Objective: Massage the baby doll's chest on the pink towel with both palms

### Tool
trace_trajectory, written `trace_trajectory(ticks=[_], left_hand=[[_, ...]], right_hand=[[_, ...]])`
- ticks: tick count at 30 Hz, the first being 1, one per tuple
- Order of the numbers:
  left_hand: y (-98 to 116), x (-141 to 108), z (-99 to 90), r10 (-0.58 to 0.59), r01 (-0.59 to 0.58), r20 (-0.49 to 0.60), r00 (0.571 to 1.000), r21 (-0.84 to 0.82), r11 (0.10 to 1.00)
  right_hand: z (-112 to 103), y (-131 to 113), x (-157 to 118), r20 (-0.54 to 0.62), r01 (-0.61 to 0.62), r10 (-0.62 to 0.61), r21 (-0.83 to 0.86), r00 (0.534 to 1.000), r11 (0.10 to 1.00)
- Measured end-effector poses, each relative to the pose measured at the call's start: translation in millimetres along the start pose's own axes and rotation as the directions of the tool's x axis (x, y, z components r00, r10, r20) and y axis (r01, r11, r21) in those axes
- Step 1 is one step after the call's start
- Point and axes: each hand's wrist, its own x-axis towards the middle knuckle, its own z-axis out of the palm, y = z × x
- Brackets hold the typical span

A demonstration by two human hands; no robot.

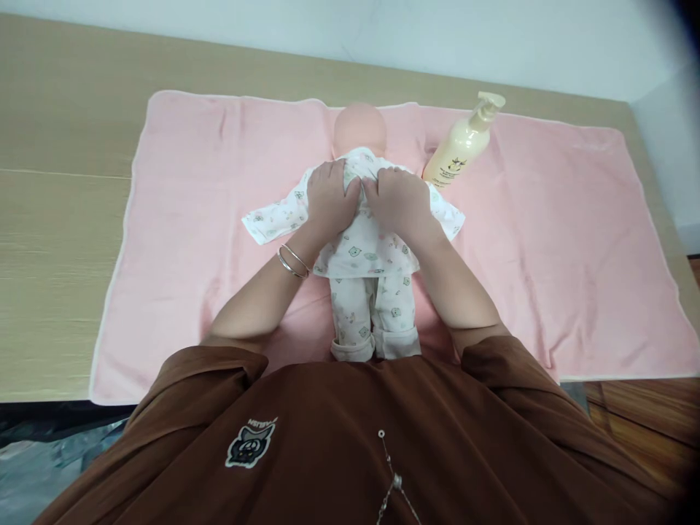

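A baby doll [359, 131] in a white patterned top and trousers lies on a pink blanket [180, 197], the smooth back of its head toward the wall. My left hand [332, 198] lies on the left side of the doll's upper back, fingers spread over the shoulder. On the right side rests my right hand [398, 203], its fingers laid over the other shoulder. Both thumbs point inward and nearly meet at the middle of the back. Neither hand grips anything. The sleeves stretch out to both sides.
A cream pump bottle [458, 149] lies or leans on the blanket to the right of the doll's head. The blanket covers much of a light wooden table [60, 219]. A pale wall [328, 29] stands behind the table.
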Motion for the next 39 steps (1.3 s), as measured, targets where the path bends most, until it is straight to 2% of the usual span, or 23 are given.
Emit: trace_trajectory(ticks=[2, 6, 14, 17, 20, 23, 27, 30, 36, 39], left_hand=[[2.4, -2.3, 1.8, 0.005, -0.005, -0.018, 1.0, 0.003, 1.0], [5.4, -2.7, 2.2, -0.02, 0.02, -0.022, 1.0, 0.015, 1.0], [5.4, -3.1, 0.1, -0.011, 0.011, -0.011, 1.0, 0.008, 1.0], [11.8, -8.9, -3.1, 0.005, -0.005, -0.01, 1.0, 0.0, 1.0], [27.0, -16.0, -9.2, 0.031, -0.032, 0.026, 0.999, 0.043, 0.999], [41.6, -15.2, -18.1, 0.009, -0.021, 0.076, 0.997, 0.152, 0.988], [42.7, -0.2, -28.1, -0.074, 0.023, 0.173, 0.982, 0.282, 0.959], [38.9, 2.5, -28.1, -0.092, 0.035, 0.182, 0.979, 0.294, 0.955], [56.6, -24.0, -21.1, -0.012, -0.023, 0.116, 0.993, 0.301, 0.953], [55.0, -19.5, -23.0, -0.002, -0.039, 0.133, 0.991, 0.307, 0.951]], right_hand=[[7.2, 3.7, 10.5, -0.037, -0.011, 0.012, 0.024, 0.999, 1.0], [12.2, 9.8, 25.6, -0.029, -0.028, 0.029, 0.033, 0.999, 0.999], [9.8, 16.0, 30.2, -0.022, -0.008, 0.008, 0.007, 1.0, 1.0], [11.9, 17.2, 29.4, -0.031, 0.014, -0.014, -0.011, 0.999, 1.0], [11.6, 17.3, 26.3, -0.023, 0.046, -0.046, -0.008, 0.999, 0.999], [9.7, 13.5, 18.2, -0.022, 0.108, -0.108, -0.015, 0.994, 0.994], [7.4, 3.4, 2.7, -0.036, 0.182, -0.183, -0.039, 0.982, 0.983], [6.2, 2.2, 0.8, -0.031, 0.177, -0.178, -0.015, 0.984, 0.984], [5.9, 19.9, 24.3, 0.013, 0.057, -0.059, 0.123, 0.998, 0.991], [7.9, 17.8, 21.6, -0.001, 0.086, -0.086, 0.09, 0.996, 0.992]])
